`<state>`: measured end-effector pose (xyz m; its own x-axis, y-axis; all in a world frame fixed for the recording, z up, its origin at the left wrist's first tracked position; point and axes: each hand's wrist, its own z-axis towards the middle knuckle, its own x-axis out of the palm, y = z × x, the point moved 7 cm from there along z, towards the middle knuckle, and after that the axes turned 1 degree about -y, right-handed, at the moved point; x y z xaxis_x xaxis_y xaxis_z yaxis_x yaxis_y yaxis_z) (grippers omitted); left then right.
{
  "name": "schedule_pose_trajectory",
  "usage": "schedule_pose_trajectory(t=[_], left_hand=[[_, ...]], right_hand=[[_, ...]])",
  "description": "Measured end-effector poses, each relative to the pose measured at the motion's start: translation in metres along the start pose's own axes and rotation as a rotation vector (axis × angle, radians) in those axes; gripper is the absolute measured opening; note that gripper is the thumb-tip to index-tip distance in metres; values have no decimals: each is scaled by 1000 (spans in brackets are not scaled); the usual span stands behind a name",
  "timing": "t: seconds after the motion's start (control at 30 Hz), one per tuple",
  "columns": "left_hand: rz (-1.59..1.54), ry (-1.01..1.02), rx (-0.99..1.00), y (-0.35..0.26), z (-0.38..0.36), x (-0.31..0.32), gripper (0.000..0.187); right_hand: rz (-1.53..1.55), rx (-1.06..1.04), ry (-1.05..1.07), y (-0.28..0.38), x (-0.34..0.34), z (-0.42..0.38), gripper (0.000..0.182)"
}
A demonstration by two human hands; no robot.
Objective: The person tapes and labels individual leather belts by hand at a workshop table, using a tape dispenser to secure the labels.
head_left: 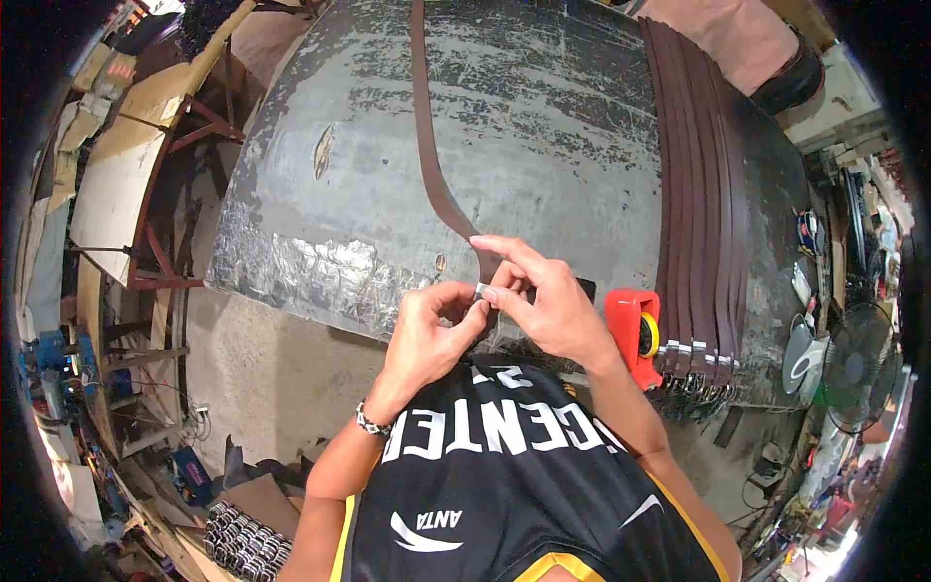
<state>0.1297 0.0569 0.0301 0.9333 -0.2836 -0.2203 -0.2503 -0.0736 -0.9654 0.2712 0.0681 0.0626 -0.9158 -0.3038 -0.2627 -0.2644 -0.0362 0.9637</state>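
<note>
A long dark brown strip (423,126) runs from the far edge of the grey worn table (553,184) down to my hands at the near edge. My left hand (433,325) pinches the strip's near end, beside a small piece of white tape (482,289) around it. My right hand (548,306) holds the same end from the other side, thumb at the tape and index finger stretched along the strip. A red tape dispenser (628,335) with a yellow core stands right of my right hand.
Several brown strips (693,204) with white tape and metal ends lie side by side on the table's right. A fan (853,369) stands at the far right. Wooden boards (121,194) on a metal frame are at the left; metal pieces (247,543) lie lower left.
</note>
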Motion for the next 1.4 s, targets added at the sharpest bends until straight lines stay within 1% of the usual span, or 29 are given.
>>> schedule_pose_trajectory(t=[0.07, 0.17, 0.37, 0.47, 0.57, 0.67, 0.77, 0.87, 0.97, 1.07, 1.17, 1.27, 1.37, 1.4], left_hand=[[12, -3, 5, -2, 0, 0, 19], [7, -14, 26, -1, -1, 2, 18], [37, -44, 34, 3, -2, 3, 18], [33, -27, -1, 3, -2, 3, 19], [40, -17, 1, -4, -4, 4, 18], [-62, -23, -43, 5, -4, 1, 17], [-145, 5, -77, 2, -5, -1, 15], [-222, 38, -108, 7, -7, -3, 14], [-419, 0, -92, 9, -11, -4, 13], [-466, 11, -96, 8, -12, -3, 11], [-492, 27, -87, 9, -14, -2, 11], [-470, 3, -77, 11, -14, -4, 12], [-522, -26, -69, 14, -13, -12, 13], [-518, -32, -70, 14, -13, -14, 12]], right_hand=[[-34, -10, -11, 1, 1, -1, 49], [-78, 47, -7, 4, 1, -1, 49], [-179, 30, -71, 3, 2, -2, 47], [-249, 67, -87, 2, -2, -1, 46], [-299, 147, -69, 2, -4, -1, 44], [-447, 168, -94, -7, -7, -2, 49], [-247, 151, -62, -12, -6, -1, 51], [-106, 76, -27, -5, -3, -2, 50], [122, 52, 13, -11, 1, -5, 56], [185, 10, 24, -9, 3, -7, 63], [366, 28, 74, -20, 5, -6, 67], [579, 109, 108, -23, 5, -12, 69], [684, 194, 17, -24, -4, -19, 61], [669, 194, -7, -29, -4, -19, 54]])
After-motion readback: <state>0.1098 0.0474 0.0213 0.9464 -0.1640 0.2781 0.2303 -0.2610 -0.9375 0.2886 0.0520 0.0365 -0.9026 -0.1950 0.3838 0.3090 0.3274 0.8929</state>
